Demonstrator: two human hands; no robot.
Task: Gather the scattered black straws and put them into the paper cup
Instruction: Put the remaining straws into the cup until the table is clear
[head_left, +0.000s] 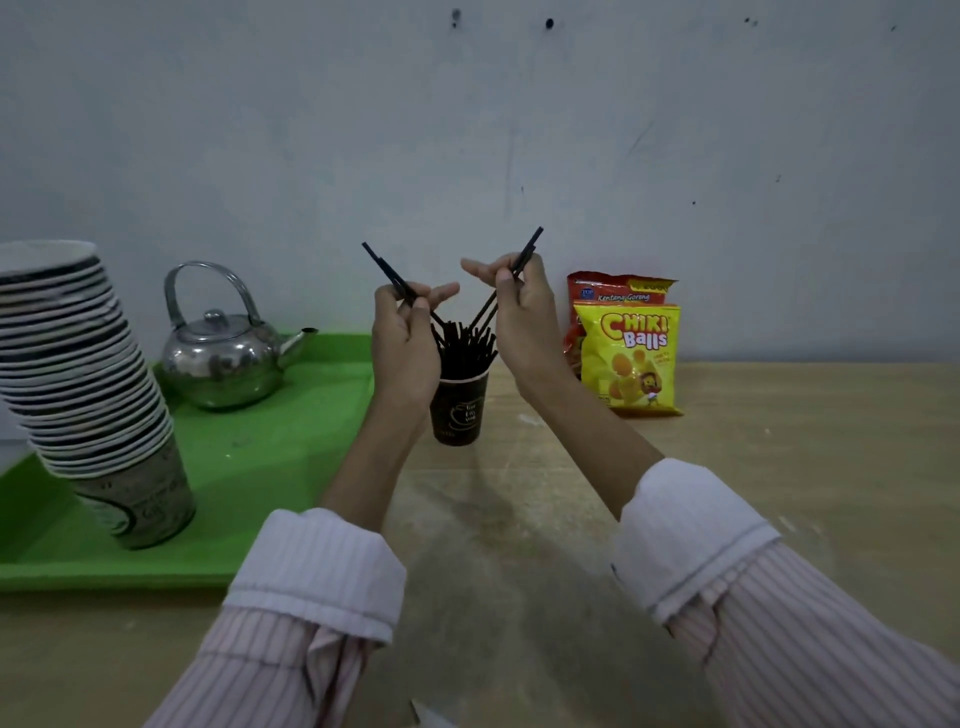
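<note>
A dark paper cup (458, 411) stands upright on the wooden table, and several black straws (465, 347) stick out of its mouth. My left hand (402, 347) is raised just left of the cup and pinches a few black straws (382, 267) that slant up to the left, their lower ends pointing toward the cup. My right hand (519, 317) is raised just right of the cup and pinches a few black straws (525, 254) that slant up to the right, lower ends over the cup's mouth.
A green tray (270, 467) on the left carries a metal kettle (223, 353) and a leaning stack of paper cups (88, 384). Two snack bags (626, 353) stand against the wall right of the cup. The wooden table (779, 467) extends to the right.
</note>
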